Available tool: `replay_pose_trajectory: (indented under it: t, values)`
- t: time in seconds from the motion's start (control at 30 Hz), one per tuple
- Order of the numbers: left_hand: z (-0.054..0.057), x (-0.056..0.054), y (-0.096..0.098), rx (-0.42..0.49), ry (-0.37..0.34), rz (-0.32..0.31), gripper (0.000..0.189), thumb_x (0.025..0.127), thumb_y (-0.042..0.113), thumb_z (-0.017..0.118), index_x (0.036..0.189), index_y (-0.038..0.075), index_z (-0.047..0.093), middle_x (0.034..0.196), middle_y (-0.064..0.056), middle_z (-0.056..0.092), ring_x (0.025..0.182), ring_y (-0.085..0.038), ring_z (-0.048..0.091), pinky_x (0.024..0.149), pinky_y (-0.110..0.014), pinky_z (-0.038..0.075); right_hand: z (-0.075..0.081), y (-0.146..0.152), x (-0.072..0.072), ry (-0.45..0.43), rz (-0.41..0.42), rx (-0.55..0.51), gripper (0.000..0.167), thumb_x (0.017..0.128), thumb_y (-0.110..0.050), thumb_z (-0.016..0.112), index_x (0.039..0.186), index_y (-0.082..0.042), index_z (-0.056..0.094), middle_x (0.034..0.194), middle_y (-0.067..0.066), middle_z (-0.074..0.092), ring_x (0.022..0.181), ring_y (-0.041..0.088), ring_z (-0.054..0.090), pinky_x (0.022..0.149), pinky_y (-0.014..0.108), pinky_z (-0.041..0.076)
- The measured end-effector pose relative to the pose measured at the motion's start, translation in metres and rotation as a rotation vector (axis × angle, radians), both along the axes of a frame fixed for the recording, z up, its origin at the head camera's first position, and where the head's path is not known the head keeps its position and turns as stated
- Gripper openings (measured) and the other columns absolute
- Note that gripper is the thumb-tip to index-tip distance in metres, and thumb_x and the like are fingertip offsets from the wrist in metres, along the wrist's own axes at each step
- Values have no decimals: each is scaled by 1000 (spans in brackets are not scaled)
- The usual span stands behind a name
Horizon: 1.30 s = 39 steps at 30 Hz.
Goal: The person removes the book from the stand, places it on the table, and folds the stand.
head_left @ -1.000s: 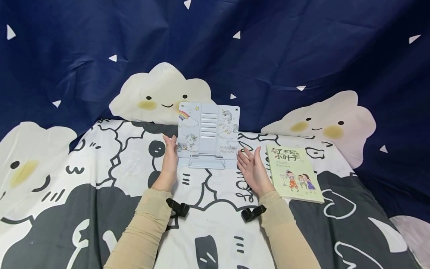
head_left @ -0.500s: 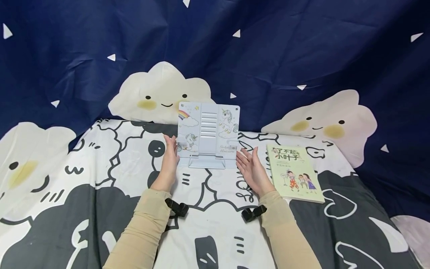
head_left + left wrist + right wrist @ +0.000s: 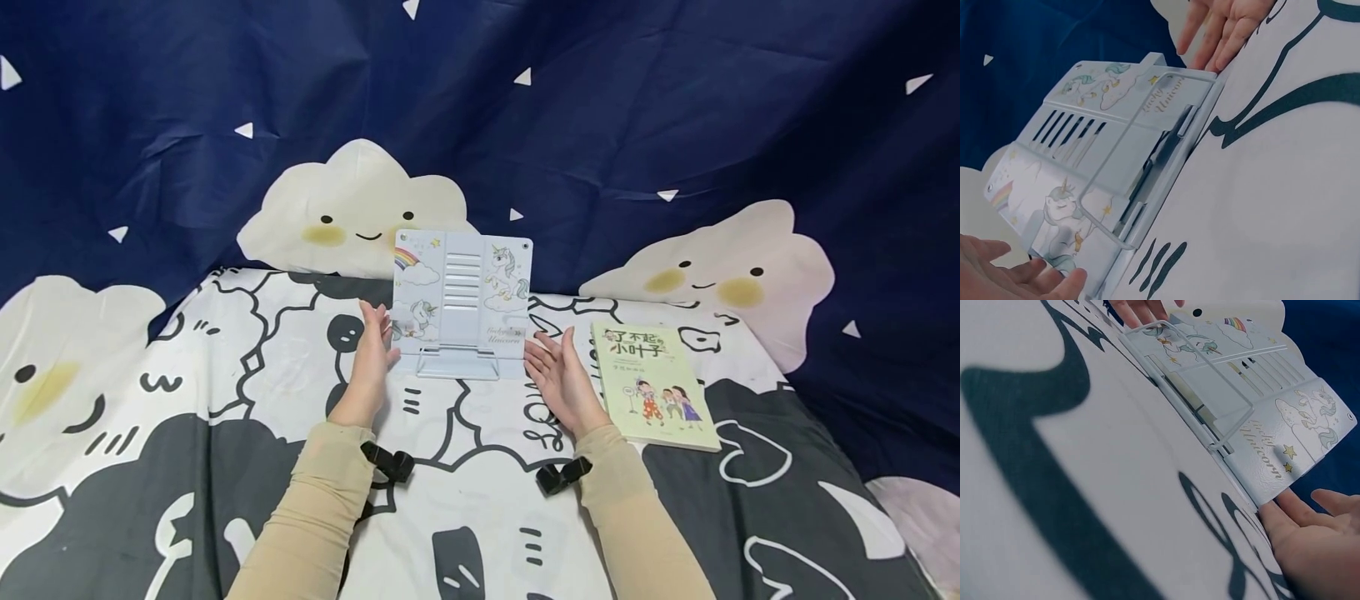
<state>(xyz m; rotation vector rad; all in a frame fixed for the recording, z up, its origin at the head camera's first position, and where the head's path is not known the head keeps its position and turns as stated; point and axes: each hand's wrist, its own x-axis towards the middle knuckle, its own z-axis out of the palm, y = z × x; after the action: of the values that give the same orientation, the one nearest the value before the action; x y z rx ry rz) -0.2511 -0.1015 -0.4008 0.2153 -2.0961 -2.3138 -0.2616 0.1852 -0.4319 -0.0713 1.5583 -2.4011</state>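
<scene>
A pale blue-white book stand (image 3: 462,292) with unicorn and rainbow prints stands upright, leaning back, on the patterned cloth. Its wire page holder (image 3: 1107,162) folds across the lower front. My left hand (image 3: 369,358) is at the stand's left edge, fingers loosely extended beside the lower corner. On the other side my right hand (image 3: 564,379) lies palm up, fingers straight, with the fingertips right at the lower right corner. In the right wrist view those fingers (image 3: 1291,509) reach partly behind the corner. A light green book (image 3: 656,387) lies flat to the right of my right hand.
A white cloth (image 3: 450,517) with black and grey cartoon drawings covers the surface. Behind it hangs a dark blue curtain (image 3: 315,75) with smiling clouds and white triangles. Black wrist cameras (image 3: 564,475) sit on both beige-sleeved forearms.
The head view has shifted slightly. My left hand has eased a little to the left; the stand, the right hand and the green book keep nearly the same places.
</scene>
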Motion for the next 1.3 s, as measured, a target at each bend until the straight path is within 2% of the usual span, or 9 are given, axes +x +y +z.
replay_pose_trajectory:
  t: [0.23,0.47,0.63,0.73,0.87,0.97,1.13,1.3]
  values:
    - [2,1,-1,-31,-18,11,83,98,67,2,160,14,16,165,-11,21,153,-27,21,120,-46,31,-1,1,0,-31,-74,6,86,99,-65,25,158,-2,16,157,22,24,145,28,28,122,34,28]
    - [3,1,-2,-28,-37,19,85,97,69,3,159,14,21,164,-10,23,151,-29,24,116,-48,36,0,0,1,-18,-156,140,78,103,-57,30,153,2,29,149,25,39,135,28,47,111,29,43]
    - [2,0,-5,-46,-47,0,87,96,71,4,158,12,24,164,-10,24,150,-30,26,115,-48,38,1,-1,1,1,-185,196,75,103,-55,33,151,3,33,145,27,46,125,21,58,106,28,48]
    - [2,-1,-8,-57,-64,-11,88,96,71,7,158,11,26,163,-11,26,149,-31,28,115,-47,38,1,-1,1,7,-208,213,74,103,-53,36,149,4,36,134,24,55,114,16,64,104,28,49]
    - [3,-2,-10,-68,-92,-7,89,95,74,10,156,12,33,161,-10,30,145,-31,34,113,-46,39,1,-3,0,22,-249,224,68,105,-48,38,146,6,41,111,11,64,100,11,67,100,28,52]
    - [2,-1,-12,-74,-105,3,89,95,75,10,153,13,39,159,-10,34,141,-30,39,112,-45,40,1,-4,0,42,-275,248,63,106,-43,39,142,8,45,98,5,64,91,9,66,94,26,55]
    - [2,-1,-14,-81,-116,21,89,96,73,10,149,11,47,153,-11,42,132,-31,46,109,-44,42,0,-5,1,63,-312,321,60,106,-43,41,135,8,52,88,1,63,79,8,64,80,21,58]
    - [7,1,-15,-152,-134,32,88,97,72,11,146,11,51,147,-12,50,126,-29,53,101,-41,47,-1,-4,2,67,-342,395,61,104,-46,43,127,8,59,82,0,63,70,7,63,71,19,57]
